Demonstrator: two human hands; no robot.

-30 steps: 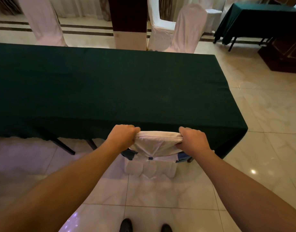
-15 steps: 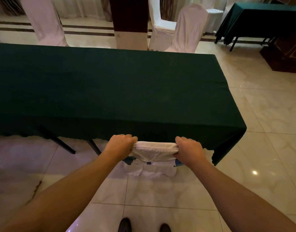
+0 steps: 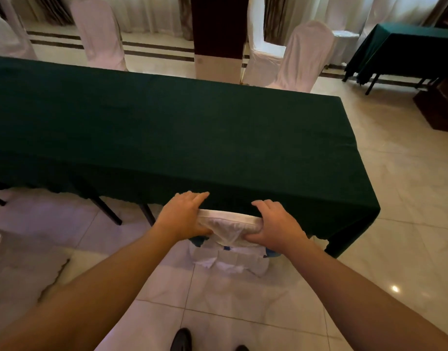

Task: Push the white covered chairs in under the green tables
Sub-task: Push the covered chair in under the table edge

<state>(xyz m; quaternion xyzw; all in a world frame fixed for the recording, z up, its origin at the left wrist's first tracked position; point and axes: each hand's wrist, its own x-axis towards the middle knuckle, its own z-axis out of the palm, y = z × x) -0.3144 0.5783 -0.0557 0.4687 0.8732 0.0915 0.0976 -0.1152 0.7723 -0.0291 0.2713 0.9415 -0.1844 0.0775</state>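
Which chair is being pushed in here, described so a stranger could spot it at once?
Start at the long green table filling the middle of the view, then follow its near edge toward the right end. The chair is there, its white top held by the left hand and right hand. Unlike the other white chairs beyond the table, it is the only one on the near side and the only one held.

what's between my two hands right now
In the head view, the top of the white covered chair spans the gap between the left hand and right hand, against the green table's edge.

Chair (image 3: 228, 228) under table (image 3: 167, 127) edge
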